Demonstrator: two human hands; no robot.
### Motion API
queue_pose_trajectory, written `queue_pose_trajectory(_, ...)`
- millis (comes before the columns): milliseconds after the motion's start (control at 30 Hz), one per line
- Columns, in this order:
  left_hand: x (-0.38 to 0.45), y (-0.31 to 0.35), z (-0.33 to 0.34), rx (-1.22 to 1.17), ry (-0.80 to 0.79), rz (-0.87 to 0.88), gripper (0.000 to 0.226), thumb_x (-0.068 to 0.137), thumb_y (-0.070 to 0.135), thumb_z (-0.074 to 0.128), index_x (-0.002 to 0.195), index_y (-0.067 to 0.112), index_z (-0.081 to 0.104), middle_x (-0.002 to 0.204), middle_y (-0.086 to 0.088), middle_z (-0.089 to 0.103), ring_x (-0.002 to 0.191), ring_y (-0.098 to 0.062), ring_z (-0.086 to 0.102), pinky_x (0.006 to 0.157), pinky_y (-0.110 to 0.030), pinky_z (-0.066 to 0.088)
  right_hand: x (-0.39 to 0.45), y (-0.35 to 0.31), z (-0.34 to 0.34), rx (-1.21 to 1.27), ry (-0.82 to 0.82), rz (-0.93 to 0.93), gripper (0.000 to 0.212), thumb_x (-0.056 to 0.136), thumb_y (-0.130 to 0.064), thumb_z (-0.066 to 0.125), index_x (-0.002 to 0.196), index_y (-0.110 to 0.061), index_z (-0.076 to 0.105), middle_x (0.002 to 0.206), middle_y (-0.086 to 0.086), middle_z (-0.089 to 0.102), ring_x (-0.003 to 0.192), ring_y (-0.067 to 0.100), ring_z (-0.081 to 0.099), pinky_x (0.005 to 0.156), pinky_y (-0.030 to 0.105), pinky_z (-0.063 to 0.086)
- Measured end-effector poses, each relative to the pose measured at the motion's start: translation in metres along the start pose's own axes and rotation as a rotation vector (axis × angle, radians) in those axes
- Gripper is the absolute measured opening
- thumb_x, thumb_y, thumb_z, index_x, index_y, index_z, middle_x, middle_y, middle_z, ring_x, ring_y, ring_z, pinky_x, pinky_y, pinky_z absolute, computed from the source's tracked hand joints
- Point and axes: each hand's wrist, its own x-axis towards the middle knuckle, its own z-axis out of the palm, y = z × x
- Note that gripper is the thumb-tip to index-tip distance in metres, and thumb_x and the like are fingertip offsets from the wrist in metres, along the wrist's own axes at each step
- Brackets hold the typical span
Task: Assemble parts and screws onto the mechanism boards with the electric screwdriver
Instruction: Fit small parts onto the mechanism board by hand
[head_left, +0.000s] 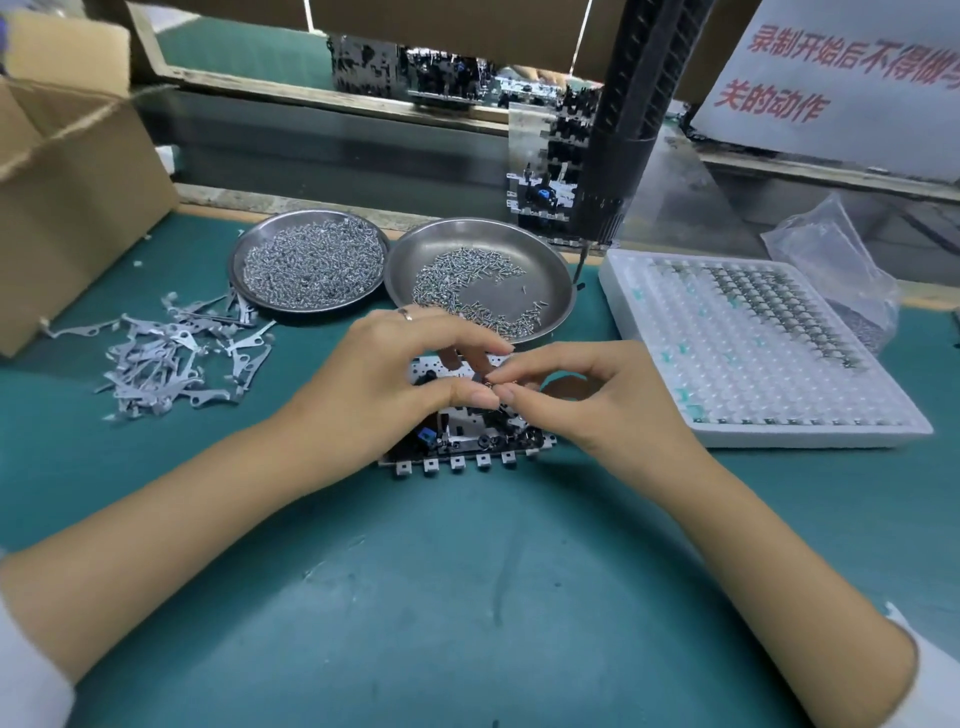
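Note:
A metal mechanism board (467, 447) with black parts, a blue piece and a row of square tabs lies on the green mat in the middle. My left hand (395, 374) and my right hand (576, 389) meet above it. Their fingertips pinch a tiny dark part (491, 383) between them. The hands hide most of the board. The black electric screwdriver (618, 156) hangs upright behind the dishes, its bit near the right dish's rim.
Two steel dishes (550, 291) (244, 249) of screws stand behind the board. A heap of flat metal levers (171, 358) lies at left beside a cardboard box (72, 197). A white foam tray (769, 436) of small parts sits at right, a plastic bag (831, 260) behind it. More boards (540, 171) stand at the back.

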Motion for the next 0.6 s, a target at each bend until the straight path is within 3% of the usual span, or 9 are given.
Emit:
queue_pose_trajectory(67, -0.001, -0.001, -0.002, 0.034, -0.019, 0.036, 0.031, 0.073, 0.027, 0.072, 0.104, 0.025, 0.067, 0.092, 0.023, 0.062, 0.088, 0.008, 0.058, 0.084, -0.011, 0.04, 0.0, 0.0, 0.001, -0.022, -0.024, -0.003, 0.019, 0.078, -0.004, 0.075, 0.076, -0.024, 0.075, 0.073, 0.002, 0.069, 0.066, 0.023, 0.058, 0.063, 0.029, 0.051)
queue_pose_trajectory(233, -0.009, -0.002, -0.001, 0.125, -0.025, 0.056, 0.033, 0.072, 0.03, 0.073, 0.105, 0.026, 0.068, 0.089, 0.017, 0.066, 0.084, 0.003, 0.056, 0.086, -0.019, 0.037, -0.002, 0.003, 0.003, -0.157, -0.041, -0.034, 0.022, 0.076, -0.005, 0.076, 0.079, -0.027, 0.075, 0.075, -0.005, 0.07, 0.075, 0.016, 0.062, 0.078, 0.038, 0.053)
queue_pose_trajectory(367, -0.011, -0.003, -0.003, 0.151, -0.029, 0.061, 0.036, 0.068, 0.028, 0.077, 0.103, 0.02, 0.071, 0.085, 0.006, 0.069, 0.078, -0.006, 0.057, 0.083, -0.017, 0.036, -0.004, 0.004, 0.007, -0.268, -0.043, -0.12, 0.021, 0.074, -0.004, 0.077, 0.081, -0.023, 0.076, 0.079, -0.013, 0.07, 0.085, 0.012, 0.06, 0.084, 0.034, 0.048)
queue_pose_trajectory(500, -0.019, -0.002, -0.004, -0.076, 0.018, -0.109, 0.031, 0.069, 0.028, 0.077, 0.098, 0.021, 0.071, 0.089, 0.01, 0.068, 0.084, -0.007, 0.063, 0.082, -0.017, 0.046, -0.005, 0.008, 0.01, -0.327, -0.053, -0.197, 0.017, 0.073, -0.005, 0.076, 0.083, -0.019, 0.077, 0.082, -0.008, 0.073, 0.085, 0.012, 0.061, 0.082, 0.03, 0.047)
queue_pose_trajectory(600, -0.023, -0.006, -0.004, -0.167, 0.167, -0.19, 0.017, 0.076, 0.027, 0.068, 0.093, 0.025, 0.071, 0.087, 0.01, 0.07, 0.082, 0.001, 0.062, 0.079, -0.009, 0.043, -0.005, 0.013, 0.014, -0.388, -0.05, -0.241, 0.017, 0.072, -0.004, 0.079, 0.084, -0.016, 0.078, 0.086, -0.009, 0.073, 0.086, 0.014, 0.061, 0.083, 0.03, 0.047)
